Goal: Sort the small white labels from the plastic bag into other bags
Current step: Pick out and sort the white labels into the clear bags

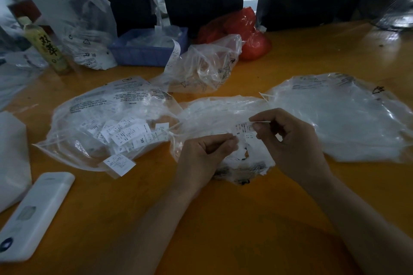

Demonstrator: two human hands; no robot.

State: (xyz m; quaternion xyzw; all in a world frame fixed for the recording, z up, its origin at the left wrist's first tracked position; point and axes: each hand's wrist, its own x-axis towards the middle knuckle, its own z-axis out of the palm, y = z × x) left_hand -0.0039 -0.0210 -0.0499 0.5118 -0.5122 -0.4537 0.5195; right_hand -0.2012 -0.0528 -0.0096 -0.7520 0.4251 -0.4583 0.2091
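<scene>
Looks like we're mid-sort here: a single label (243, 130) is pinched up over the middle bag (223, 118), which sits near the centre of the orange table (245, 219). The right hand (292, 147) has it by the top edge between thumb and forefinger, other fingers curled in. The left hand (205, 152) pinches at the lower end, fingers closed on the paper (or maybe on the bag film too, hard to tell).

The print reads "S" I think, so the next move is probably checking the size and dropping it in the matching bag: the left bag (107, 123) toward the table's left edge already holds loose L/XL-type labels, the right bag (339, 118) looks packed white.

Both forearms come in from the near edge, wrists slightly raised.
</scene>
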